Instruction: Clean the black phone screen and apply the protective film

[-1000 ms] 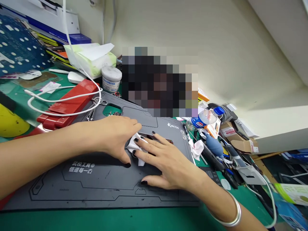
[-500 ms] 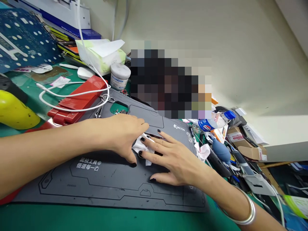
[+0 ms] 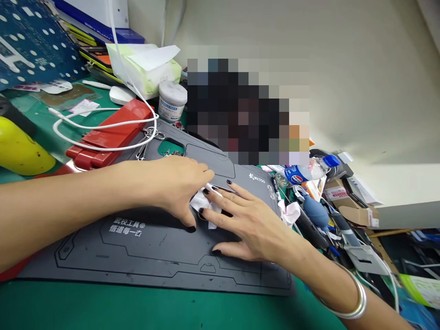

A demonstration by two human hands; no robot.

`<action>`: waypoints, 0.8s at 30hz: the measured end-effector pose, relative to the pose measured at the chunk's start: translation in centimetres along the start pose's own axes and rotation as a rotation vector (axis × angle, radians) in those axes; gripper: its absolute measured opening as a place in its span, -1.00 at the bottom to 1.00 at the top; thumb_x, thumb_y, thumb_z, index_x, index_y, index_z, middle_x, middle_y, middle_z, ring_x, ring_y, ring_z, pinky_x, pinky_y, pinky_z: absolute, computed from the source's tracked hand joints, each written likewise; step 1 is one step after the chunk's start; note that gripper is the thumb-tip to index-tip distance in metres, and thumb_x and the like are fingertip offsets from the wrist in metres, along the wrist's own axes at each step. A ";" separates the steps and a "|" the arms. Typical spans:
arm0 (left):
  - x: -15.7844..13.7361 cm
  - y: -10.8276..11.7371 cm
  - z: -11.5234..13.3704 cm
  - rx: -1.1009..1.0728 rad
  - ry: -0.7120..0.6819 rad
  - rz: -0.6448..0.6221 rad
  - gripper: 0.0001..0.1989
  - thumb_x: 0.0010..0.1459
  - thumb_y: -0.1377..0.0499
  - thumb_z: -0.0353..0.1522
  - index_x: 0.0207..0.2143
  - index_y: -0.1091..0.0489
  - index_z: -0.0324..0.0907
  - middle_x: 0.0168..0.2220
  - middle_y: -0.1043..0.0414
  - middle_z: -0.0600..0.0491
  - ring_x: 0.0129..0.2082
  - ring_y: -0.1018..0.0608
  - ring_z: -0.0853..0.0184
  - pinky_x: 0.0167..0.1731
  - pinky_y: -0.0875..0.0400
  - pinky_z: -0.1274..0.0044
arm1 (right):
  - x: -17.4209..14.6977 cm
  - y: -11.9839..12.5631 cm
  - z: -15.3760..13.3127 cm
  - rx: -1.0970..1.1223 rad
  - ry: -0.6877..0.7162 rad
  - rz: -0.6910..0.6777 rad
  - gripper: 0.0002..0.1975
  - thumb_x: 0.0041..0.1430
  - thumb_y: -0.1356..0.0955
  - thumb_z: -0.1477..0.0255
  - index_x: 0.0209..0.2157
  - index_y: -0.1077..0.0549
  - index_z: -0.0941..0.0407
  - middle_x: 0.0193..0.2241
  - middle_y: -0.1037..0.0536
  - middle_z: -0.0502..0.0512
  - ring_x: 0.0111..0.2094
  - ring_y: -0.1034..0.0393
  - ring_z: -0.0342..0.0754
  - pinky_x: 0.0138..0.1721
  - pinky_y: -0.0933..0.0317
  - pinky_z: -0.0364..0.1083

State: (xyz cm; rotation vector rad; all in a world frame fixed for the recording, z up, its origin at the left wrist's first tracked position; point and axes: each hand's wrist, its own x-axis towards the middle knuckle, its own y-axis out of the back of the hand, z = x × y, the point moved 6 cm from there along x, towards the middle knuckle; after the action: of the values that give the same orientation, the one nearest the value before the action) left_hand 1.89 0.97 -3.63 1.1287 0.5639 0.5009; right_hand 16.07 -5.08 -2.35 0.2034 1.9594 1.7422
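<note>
A crumpled white tissue (image 3: 197, 201) lies between my hands on a grey work mat (image 3: 158, 263), over a flat dark object that is mostly hidden; its kind cannot be made out. My left hand (image 3: 184, 188) is curled at the tissue's left side, fingers closed on it and thumb lower down near the mat. My right hand (image 3: 245, 222) lies palm down across the object from the right. Its fingers are spread, two fingertips touch the tissue, and the thumb rests apart on the mat.
A red tool (image 3: 112, 130) with a white cable (image 3: 103, 149) over it lies at left, beside a yellow object (image 3: 24, 151). A tissue pack (image 3: 144, 68) and white jar (image 3: 173, 101) stand behind. Right of the mat are a bottle (image 3: 309, 170), blue air blower (image 3: 315, 212) and clutter.
The whole scene sits slightly higher in the picture as the view tilts. My left hand has shifted a little rightward over the tissue; my right hand stays spread in about the same place.
</note>
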 end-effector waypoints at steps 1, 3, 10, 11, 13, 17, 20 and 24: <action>0.0 0.0 0.0 0.005 0.001 -0.004 -0.38 -0.12 -0.45 0.02 -0.11 -0.40 -0.12 -0.22 -0.54 -0.06 -0.21 -0.63 -0.05 -0.38 -0.39 0.35 | 0.0 0.0 0.0 -0.004 -0.008 -0.002 -0.43 0.45 -0.32 0.06 0.33 -0.39 0.05 0.40 -0.36 0.37 0.35 -0.34 0.27 0.43 -0.01 0.34; 0.0 0.0 0.0 0.014 0.009 -0.014 -0.38 -0.11 -0.45 0.02 -0.10 -0.39 -0.11 -0.22 -0.54 -0.04 -0.21 -0.63 -0.02 -0.38 -0.38 0.37 | 0.0 0.0 -0.2 -0.008 -0.018 0.002 -0.42 0.44 -0.34 0.05 0.32 -0.39 0.06 0.40 -0.36 0.39 0.35 -0.34 0.28 0.42 -0.02 0.33; 0.1 0.0 0.1 0.037 0.011 -0.027 -0.37 -0.11 -0.45 0.02 -0.09 -0.37 -0.11 -0.18 -0.55 -0.06 -0.19 -0.63 -0.01 -0.37 -0.37 0.38 | 0.2 0.1 -0.8 -0.025 -0.061 0.020 -0.36 0.40 -0.37 0.03 0.32 -0.38 0.13 0.41 -0.33 0.45 0.37 -0.31 0.31 0.43 -0.04 0.32; 0.1 0.0 0.1 0.037 0.010 -0.026 -0.37 -0.10 -0.44 0.02 -0.09 -0.37 -0.11 -0.19 -0.55 -0.06 -0.19 -0.63 -0.02 -0.37 -0.37 0.37 | 0.1 0.1 -1.0 -0.024 -0.062 0.021 -0.35 0.40 -0.37 0.02 0.32 -0.38 0.14 0.41 -0.33 0.45 0.37 -0.31 0.32 0.43 -0.04 0.32; 0.1 0.0 0.0 0.033 0.005 -0.018 -0.38 -0.10 -0.44 0.00 -0.08 -0.38 -0.12 -0.19 -0.55 -0.07 -0.19 -0.63 -0.02 -0.36 -0.38 0.36 | 0.0 0.1 -1.3 -0.018 -0.055 0.020 -0.35 0.40 -0.36 0.00 0.31 -0.39 0.13 0.40 -0.35 0.44 0.36 -0.31 0.33 0.43 -0.04 0.33; 0.2 0.0 0.0 0.030 -0.008 -0.005 -0.37 -0.10 -0.44 -0.01 -0.07 -0.38 -0.14 -0.16 -0.56 -0.09 -0.16 -0.63 -0.04 -0.33 -0.40 0.35 | -0.2 0.0 -1.4 0.003 -0.042 0.028 -0.38 0.42 -0.35 0.00 0.31 -0.40 0.10 0.40 -0.35 0.44 0.35 -0.34 0.35 0.41 -0.06 0.37; 0.1 -0.1 0.0 0.016 0.012 -0.031 -0.37 -0.10 -0.43 0.00 -0.07 -0.40 -0.13 -0.16 -0.58 -0.10 -0.17 -0.63 -0.03 -0.33 -0.39 0.37 | 0.1 0.0 -0.7 0.004 -0.053 0.074 -0.35 0.40 -0.38 0.03 0.32 -0.38 0.16 0.40 -0.35 0.46 0.34 -0.35 0.37 0.41 -0.09 0.37; 0.0 0.1 0.1 0.008 0.025 -0.047 -0.37 -0.09 -0.43 0.00 -0.05 -0.40 -0.13 -0.14 -0.59 -0.10 -0.16 -0.63 -0.02 -0.32 -0.40 0.37 | 0.4 0.2 -0.1 -0.011 -0.079 0.117 -0.33 0.38 -0.40 0.03 0.30 -0.40 0.19 0.39 -0.37 0.47 0.32 -0.38 0.37 0.40 -0.10 0.38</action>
State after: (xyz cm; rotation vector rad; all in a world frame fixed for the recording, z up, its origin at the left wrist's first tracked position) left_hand 1.93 0.92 -3.49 1.1153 0.6132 0.4726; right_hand 15.67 -5.00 -2.28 0.3836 1.9150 1.7895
